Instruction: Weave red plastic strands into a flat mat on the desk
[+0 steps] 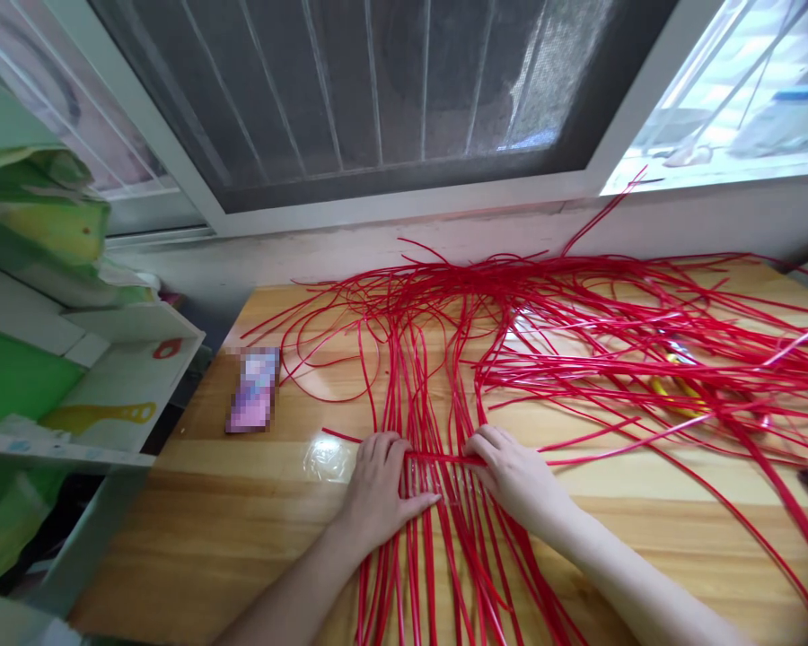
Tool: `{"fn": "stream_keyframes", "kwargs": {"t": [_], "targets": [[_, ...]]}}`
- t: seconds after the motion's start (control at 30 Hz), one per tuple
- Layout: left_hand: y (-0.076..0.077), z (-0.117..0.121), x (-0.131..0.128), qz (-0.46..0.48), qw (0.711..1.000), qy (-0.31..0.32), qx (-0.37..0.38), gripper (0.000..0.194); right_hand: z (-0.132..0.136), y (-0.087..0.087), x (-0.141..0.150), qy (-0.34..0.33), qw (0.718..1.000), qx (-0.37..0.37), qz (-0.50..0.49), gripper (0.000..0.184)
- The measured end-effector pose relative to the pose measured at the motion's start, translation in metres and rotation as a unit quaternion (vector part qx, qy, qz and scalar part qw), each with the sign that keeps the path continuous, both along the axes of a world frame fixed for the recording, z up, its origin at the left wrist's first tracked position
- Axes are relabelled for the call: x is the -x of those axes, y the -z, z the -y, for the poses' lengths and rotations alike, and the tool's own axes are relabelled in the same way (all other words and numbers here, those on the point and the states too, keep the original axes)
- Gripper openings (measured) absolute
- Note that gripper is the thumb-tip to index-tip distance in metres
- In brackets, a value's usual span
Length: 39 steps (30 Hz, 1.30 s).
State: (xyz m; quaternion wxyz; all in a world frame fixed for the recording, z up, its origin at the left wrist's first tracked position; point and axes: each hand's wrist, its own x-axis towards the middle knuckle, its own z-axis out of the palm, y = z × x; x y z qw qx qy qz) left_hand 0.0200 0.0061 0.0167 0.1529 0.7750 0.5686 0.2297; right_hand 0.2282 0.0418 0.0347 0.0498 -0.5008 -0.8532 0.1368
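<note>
Left hand [372, 495] lies over the red strands, thumb stuck out sideways; right hand [517, 475] is curled at the other side. A crosswise strand [436, 458] runs between them, but its ends vanish under the fingers, so can't tell if either's really gripping. Lengthwise strands get cut off at the bottom. They're smooth, shiny, bendy, plastic-looking. Farther out there's a loopy tangle [475, 276], half-burying something yellow [661, 388], on the wood-grain table [242, 538]. Pixelated rectangle [253, 395] off left.

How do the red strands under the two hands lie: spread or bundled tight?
Spread: the red strands run mostly apart, the wooden table showing between them.
</note>
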Motion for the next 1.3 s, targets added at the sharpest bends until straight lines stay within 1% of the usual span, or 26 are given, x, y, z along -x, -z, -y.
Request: {"fn": "stream_keyframes", "kwargs": {"t": [0.1, 0.17, 0.23, 0.3, 0.33, 0.4, 0.47, 0.53, 0.6, 0.63, 0.73, 0.8, 0.87, 0.93, 0.97, 1.03, 1.1, 1.13, 1.17, 1.27, 1.3], "targets": [[0.001, 0.002, 0.002, 0.017, 1.000, -0.003, -0.015, 0.056, -0.004, 0.002, -0.008, -0.002, 0.998, 0.019, -0.064, 0.017], [-0.003, 0.001, 0.005, 0.039, 0.999, -0.013, -0.034, 0.047, -0.009, 0.003, -0.014, 0.009, 0.995, 0.014, -0.101, 0.016], [-0.010, -0.001, 0.008, 0.058, 0.996, -0.029, -0.058, 0.035, -0.014, 0.002, -0.022, 0.040, 0.991, -0.008, -0.124, 0.018], [-0.020, -0.004, 0.007, 0.059, 0.996, -0.023, -0.070, 0.024, -0.020, 0.001, -0.031, 0.071, 0.989, -0.034, -0.124, 0.023], [-0.025, -0.006, 0.004, 0.052, 0.996, -0.004, -0.068, 0.020, -0.022, 0.000, -0.035, 0.074, 0.990, -0.038, -0.113, 0.024], [-0.033, -0.007, -0.006, 0.027, 0.997, 0.061, -0.049, 0.017, -0.024, -0.002, -0.040, 0.063, 0.994, -0.024, -0.080, 0.024], [-0.035, -0.007, -0.019, -0.002, 0.993, 0.114, -0.032, 0.019, -0.024, -0.004, -0.043, 0.048, 0.998, -0.004, -0.047, 0.023], [-0.030, -0.005, -0.033, -0.030, 0.992, 0.121, -0.025, 0.029, -0.022, -0.006, -0.043, 0.037, 0.999, 0.006, -0.023, 0.023], [-0.022, -0.004, -0.042, -0.057, 0.993, 0.105, -0.025, 0.042, -0.019, -0.008, -0.040, 0.029, 1.000, 0.003, -0.004, 0.023], [-0.017, -0.004, -0.044, -0.066, 0.993, 0.099, -0.024, 0.045, -0.017, -0.008, -0.039, 0.027, 1.000, -0.002, 0.005, 0.024], [-0.006, -0.003, -0.045, -0.066, 0.993, 0.093, -0.020, 0.046, -0.015, -0.006, -0.035, 0.024, 0.999, -0.019, 0.027, 0.023], [-0.003, -0.003, -0.042, -0.051, 0.994, 0.095, -0.020, 0.045, -0.015, -0.004, -0.036, 0.031, 0.999, -0.025, 0.032, 0.022], [-0.002, -0.003, -0.040, -0.036, 0.994, 0.097, -0.022, 0.044, -0.019, -0.005, -0.044, 0.068, 0.997, -0.037, 0.028, 0.024], [-0.002, -0.002, -0.039, -0.024, 0.995, 0.098, -0.022, 0.043, -0.025, -0.011, -0.059, 0.142, 0.988, -0.064, 0.020, 0.027], [-0.002, -0.002, -0.039, -0.020, 0.995, 0.097, -0.021, 0.043, -0.028, -0.015, -0.069, 0.186, 0.980, -0.075, 0.011, 0.028], [-0.001, -0.002, -0.040, -0.015, 0.995, 0.094, -0.019, 0.043, -0.035, -0.024, -0.090, 0.272, 0.959, -0.072, 0.015, 0.028], [-0.001, -0.002, -0.040, -0.015, 0.996, 0.092, -0.015, 0.044, -0.038, -0.029, -0.104, 0.317, 0.945, -0.072, 0.030, 0.029], [-0.001, -0.002, -0.040, -0.016, 0.996, 0.092, -0.013, 0.044, -0.039, -0.030, -0.108, 0.314, 0.947, -0.062, 0.029, 0.028], [0.000, -0.003, -0.040, -0.017, 0.996, 0.092, -0.012, 0.045, -0.038, -0.029, -0.107, 0.293, 0.955, -0.044, 0.021, 0.027], [0.000, -0.003, -0.039, -0.018, 0.996, 0.092, -0.006, 0.045, -0.032, -0.020, -0.090, 0.175, 0.983, 0.033, -0.032, 0.023], [0.000, -0.003, -0.039, -0.016, 0.996, 0.092, -0.005, 0.045, -0.030, -0.017, -0.082, 0.151, 0.987, 0.041, -0.035, 0.023]]}}
